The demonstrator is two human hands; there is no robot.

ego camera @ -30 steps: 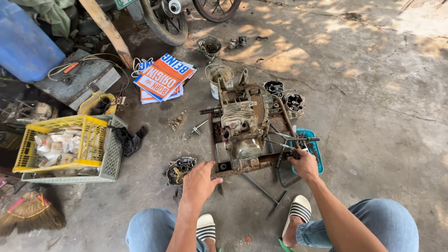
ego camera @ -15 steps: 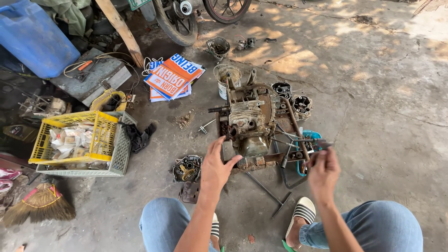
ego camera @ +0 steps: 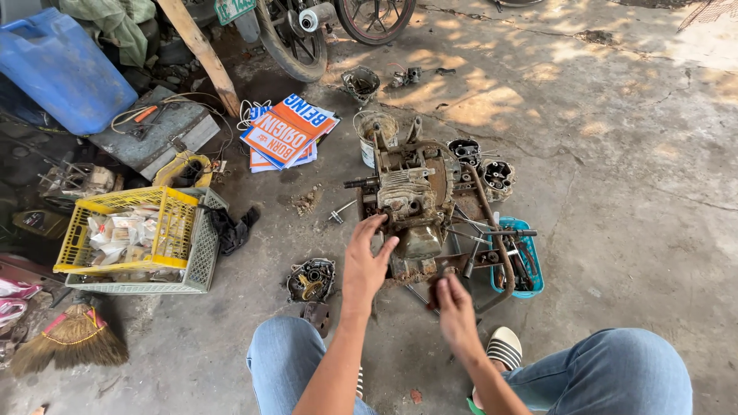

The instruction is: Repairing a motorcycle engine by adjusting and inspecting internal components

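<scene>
Fingers (ego camera: 374, 230) of your left hand (ego camera: 367, 265) are spreading wide against the rusty engine block (ego camera: 415, 204), bracing it upright on the concrete floor (ego camera: 615, 154), while your right hand (ego camera: 453, 303) is pinching something small at its base; what, I cannot tell.

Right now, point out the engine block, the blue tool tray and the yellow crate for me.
engine block (ego camera: 411, 201): head view, on its finned upper casing.
blue tool tray (ego camera: 533, 265): head view, on its right wall.
yellow crate (ego camera: 163, 201): head view, on its top right rim.
</scene>
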